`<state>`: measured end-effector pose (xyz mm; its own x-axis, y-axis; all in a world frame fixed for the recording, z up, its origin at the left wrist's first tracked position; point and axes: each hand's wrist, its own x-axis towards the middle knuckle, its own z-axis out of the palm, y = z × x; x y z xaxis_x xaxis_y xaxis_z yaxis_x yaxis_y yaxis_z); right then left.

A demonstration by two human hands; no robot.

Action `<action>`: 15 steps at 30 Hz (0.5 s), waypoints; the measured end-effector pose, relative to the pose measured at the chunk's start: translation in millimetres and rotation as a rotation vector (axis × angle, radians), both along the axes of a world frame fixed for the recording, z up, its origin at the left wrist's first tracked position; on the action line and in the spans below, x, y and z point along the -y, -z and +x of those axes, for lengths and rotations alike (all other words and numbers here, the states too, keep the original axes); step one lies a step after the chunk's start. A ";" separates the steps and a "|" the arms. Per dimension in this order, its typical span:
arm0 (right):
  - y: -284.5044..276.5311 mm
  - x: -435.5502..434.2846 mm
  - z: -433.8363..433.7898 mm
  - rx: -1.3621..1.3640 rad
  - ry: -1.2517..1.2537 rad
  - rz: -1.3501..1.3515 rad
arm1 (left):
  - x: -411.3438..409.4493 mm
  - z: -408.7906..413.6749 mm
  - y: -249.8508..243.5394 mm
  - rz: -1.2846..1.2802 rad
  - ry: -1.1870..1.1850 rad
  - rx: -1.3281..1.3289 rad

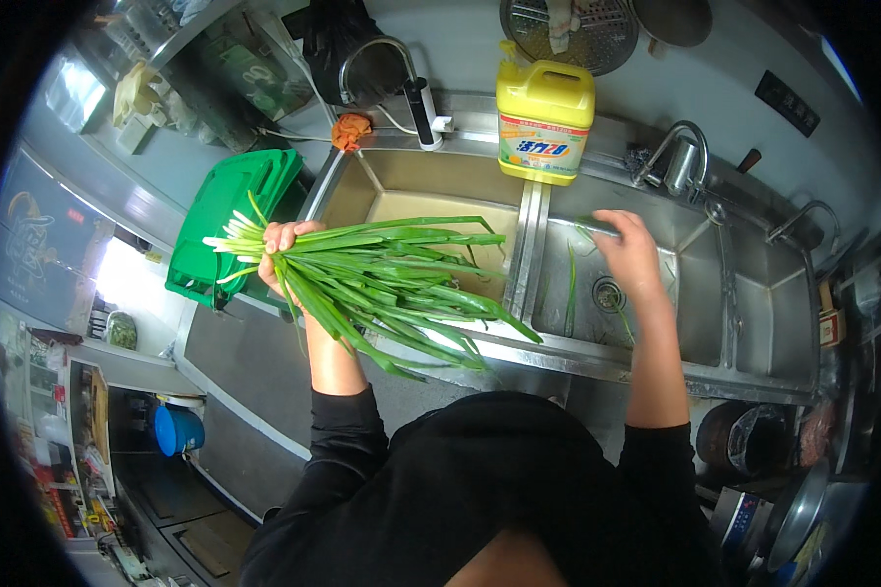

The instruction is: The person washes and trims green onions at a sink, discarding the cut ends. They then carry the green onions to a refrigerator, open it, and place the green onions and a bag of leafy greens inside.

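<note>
A bunch of green onions is gripped near its white root ends by my left hand, the long green leaves fanning to the right over the left sink basin. My right hand is above the middle basin, closed around a narrow metal tool, possibly a knife seen edge-on; its exact kind cannot be told. Bits of green leaf cling beside the tool. Loose green leaves lie in the middle basin near the drain.
Behind the basins' divider stands a yellow detergent jug. Faucets line the back edge, with an orange cloth at the left corner. A green lidded bin adjoins the sink's left end. A third basin is at right.
</note>
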<state>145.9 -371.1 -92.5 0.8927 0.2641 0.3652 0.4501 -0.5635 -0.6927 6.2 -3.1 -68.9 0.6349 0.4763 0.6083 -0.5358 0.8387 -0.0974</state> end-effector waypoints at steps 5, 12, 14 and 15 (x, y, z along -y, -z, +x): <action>-68.5 -59.5 -57.4 -0.396 -0.634 0.400 | 1.2 1.8 -2.7 0.013 0.055 0.045; -74.3 -106.7 -94.0 -0.035 -0.673 0.285 | 3.1 3.6 -6.5 -0.031 0.097 0.011; -53.7 -114.7 -84.8 -0.017 -0.706 0.337 | 4.3 3.9 -6.6 0.007 0.090 -0.014; -50.9 -118.2 -82.0 -0.009 -0.726 0.364 | 3.9 3.3 -6.5 0.027 0.083 -0.025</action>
<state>63.9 -252.9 -41.6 0.5473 0.6447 0.5337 0.6106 0.1285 -0.7814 9.5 -7.0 -62.5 0.6868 0.4052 0.6034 -0.4662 0.8825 -0.0620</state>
